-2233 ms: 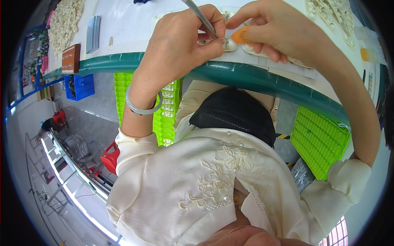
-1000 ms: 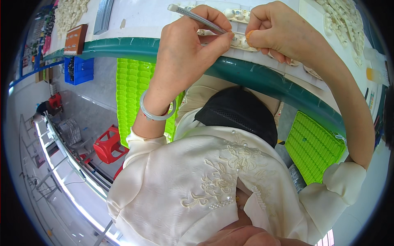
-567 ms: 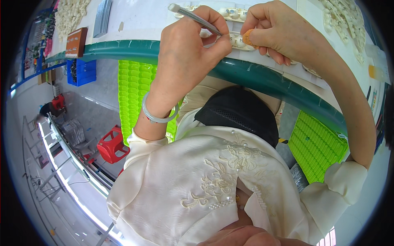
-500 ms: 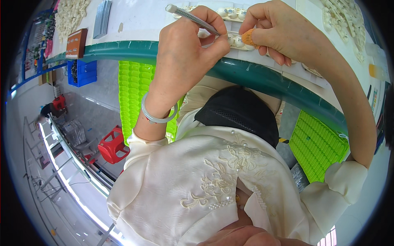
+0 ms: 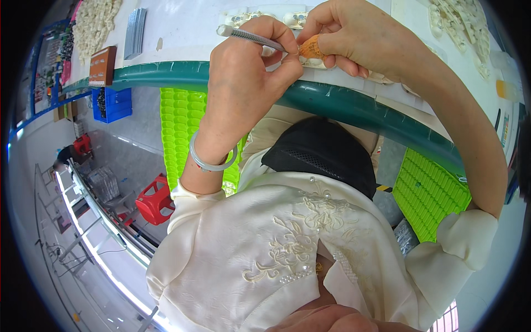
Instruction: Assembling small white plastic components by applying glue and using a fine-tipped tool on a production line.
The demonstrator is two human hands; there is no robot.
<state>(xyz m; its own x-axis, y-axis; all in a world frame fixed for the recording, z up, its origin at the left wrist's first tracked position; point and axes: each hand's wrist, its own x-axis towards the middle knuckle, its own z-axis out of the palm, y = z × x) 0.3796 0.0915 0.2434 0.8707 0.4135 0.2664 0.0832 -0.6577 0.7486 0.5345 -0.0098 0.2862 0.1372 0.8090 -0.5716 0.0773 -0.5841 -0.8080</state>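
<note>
White surface (image 5: 182, 27) ahead, my left hand (image 5: 243, 77) pinches tweezers (image 5: 251, 37) on the orange piece (image 5: 311, 48) my right hand (image 5: 359, 39) clamps; it could slip.

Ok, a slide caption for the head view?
Left hand holds metal tweezers against a small orange piece pinched by right hand.

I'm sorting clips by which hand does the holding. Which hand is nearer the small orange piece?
Right. The right hand pinches the small orange piece in its fingertips. The left hand sits just left of it, holding metal tweezers whose tip reaches the piece.
</note>
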